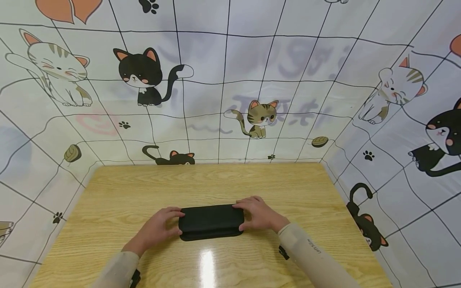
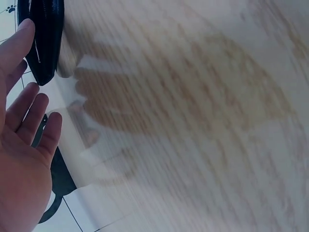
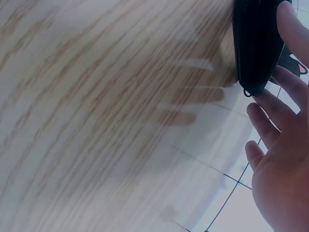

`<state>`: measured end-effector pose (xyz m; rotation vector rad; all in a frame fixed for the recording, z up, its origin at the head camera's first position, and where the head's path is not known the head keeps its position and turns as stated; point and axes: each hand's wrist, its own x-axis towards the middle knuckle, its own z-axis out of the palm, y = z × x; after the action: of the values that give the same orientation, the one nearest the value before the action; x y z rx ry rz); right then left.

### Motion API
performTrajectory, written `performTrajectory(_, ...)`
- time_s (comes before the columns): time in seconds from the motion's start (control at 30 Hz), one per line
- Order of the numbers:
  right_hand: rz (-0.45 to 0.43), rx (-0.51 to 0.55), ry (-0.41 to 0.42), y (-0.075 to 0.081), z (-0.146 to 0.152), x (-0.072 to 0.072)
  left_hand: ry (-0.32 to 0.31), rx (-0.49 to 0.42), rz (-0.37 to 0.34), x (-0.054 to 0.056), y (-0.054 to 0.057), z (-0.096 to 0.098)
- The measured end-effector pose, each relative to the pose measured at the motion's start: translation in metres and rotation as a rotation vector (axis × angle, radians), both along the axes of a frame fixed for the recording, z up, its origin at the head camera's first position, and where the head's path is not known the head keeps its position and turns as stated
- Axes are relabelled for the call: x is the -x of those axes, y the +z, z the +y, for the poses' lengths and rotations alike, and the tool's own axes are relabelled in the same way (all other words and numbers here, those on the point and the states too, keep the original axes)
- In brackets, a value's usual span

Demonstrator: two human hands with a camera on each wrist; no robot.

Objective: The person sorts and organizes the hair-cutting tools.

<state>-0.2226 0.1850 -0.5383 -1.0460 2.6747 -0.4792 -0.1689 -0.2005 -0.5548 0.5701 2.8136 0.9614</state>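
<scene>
A long black zip case (image 1: 211,219) lies across the wooden table in the head view, its corners rounded. At its left end, my left hand (image 1: 158,227) holds it with the thumb at the near corner and fingers at the far one. My right hand (image 1: 260,215) grips the right end in the same way. The left wrist view shows a zip along the side of the case (image 2: 52,43), with the thumb against it and the other fingers spread loosely. A small loop (image 3: 247,92) sticks out at the case's end in the right wrist view.
The wooden table (image 1: 216,184) reaches back to white sheets (image 1: 209,96) printed with cats and grid lines, which enclose it at the back and both sides. A bright light reflection (image 1: 207,266) shows on the tabletop near the front.
</scene>
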Motion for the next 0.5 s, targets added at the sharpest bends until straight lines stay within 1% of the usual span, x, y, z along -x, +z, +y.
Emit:
performTrajectory(0.27,0.021,-0.031,0.007,-0.0027,-0.0021,-0.0008,-0.039,0.023,0.022,-0.0014,-0.0003,0.0007)
performTrajectory(0.5,0.03,-0.021,-0.002,-0.002,-0.0041,-0.0025,-0.038,0.037,0.074,-0.0014,-0.0016,0.0013)
